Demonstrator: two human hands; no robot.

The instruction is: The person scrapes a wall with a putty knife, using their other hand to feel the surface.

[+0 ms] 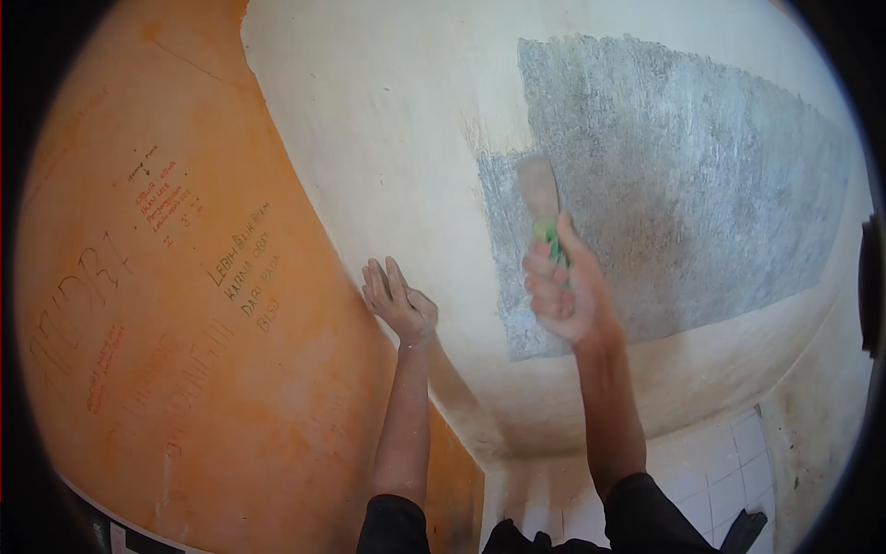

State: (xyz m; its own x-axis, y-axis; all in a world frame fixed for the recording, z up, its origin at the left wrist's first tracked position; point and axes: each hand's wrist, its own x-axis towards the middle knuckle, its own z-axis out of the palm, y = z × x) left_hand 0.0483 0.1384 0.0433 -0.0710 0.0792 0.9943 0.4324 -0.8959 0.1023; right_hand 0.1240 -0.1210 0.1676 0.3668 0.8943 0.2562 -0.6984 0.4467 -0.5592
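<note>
My right hand (569,294) is wrapped round the green handle of a putty knife (538,187). Its wide flat blade points up and overlaps the left part of a rough grey patch (674,185) on the white wall (388,120). To the left, my left hand (402,303) is raised with its fingers stretched out, close to the corner where the white wall meets an orange wall (305,406). Nothing shows in that hand, and pale dust marks its fingers.
Handwriting (245,263) in dark and red ink covers parts of the orange wall. White floor tiles (729,462) lie below the white wall. A dark object (743,533) stands at the bottom right, and another dark shape (870,286) is at the right edge.
</note>
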